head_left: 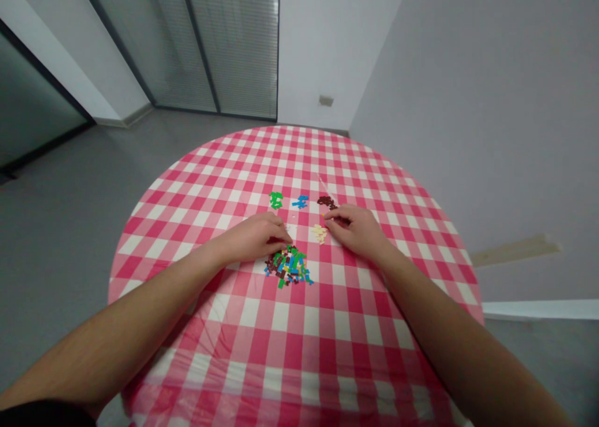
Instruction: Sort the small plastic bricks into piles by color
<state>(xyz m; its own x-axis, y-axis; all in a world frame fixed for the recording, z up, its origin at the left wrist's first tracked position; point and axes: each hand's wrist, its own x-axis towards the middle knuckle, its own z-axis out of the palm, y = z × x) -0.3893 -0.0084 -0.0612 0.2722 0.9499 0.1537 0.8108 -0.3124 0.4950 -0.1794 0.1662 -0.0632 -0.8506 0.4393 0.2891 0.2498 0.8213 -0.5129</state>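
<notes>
A mixed heap of small plastic building bricks (291,268) in green, blue, brown and other colours lies on the table. My left hand (259,236) reaches over its far edge, fingers drawn together at the bricks; what they pinch is hidden. My right hand (358,228) is closed, thumb near the index finger, beside the cream bricks (319,233). A speck of yellow shows at its fingertips, too small to tell whether it is gripped. Just beyond that hand lie brown bricks (325,201). Farther left are blue bricks (301,201) and green bricks (276,200).
The round table wears a red-and-white checked cloth (262,364), wrinkled at the near edge. A few tiny white pieces lie beside my left fingers. Behind stand a glass partition (234,46) and a pale wall (322,40) with an outlet (326,101). Another wall (505,133) rises at right.
</notes>
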